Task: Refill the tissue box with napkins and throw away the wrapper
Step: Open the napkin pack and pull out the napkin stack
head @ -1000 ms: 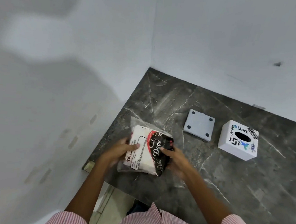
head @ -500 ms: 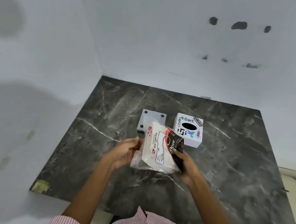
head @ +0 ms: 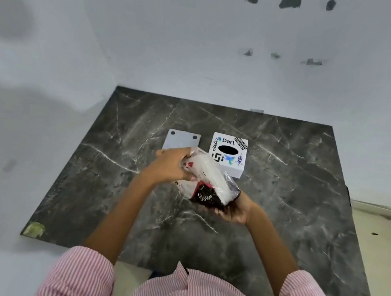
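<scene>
Napkins [head: 208, 170] are halfway out of the wrapper [head: 203, 196], held up above the middle of the bench [head: 291, 204]. Left hand [head: 168, 166] is closed around the top of the white stack, right hand [head: 234, 210] is cupped shut under the dark printed end of the plastic. Tissue box [head: 228, 154] sits just behind, toward the far edge, with its grey bottom plate [head: 181, 139] lying beside it on the left.

My take for this bit: pull straight along the stack, not sideways, so the sheets don't fan or crumple. Keep the left grip snug across the whole thickness, and let the right one pinch only plastic and peel it back. Blur makes the open end hard to read.
</scene>
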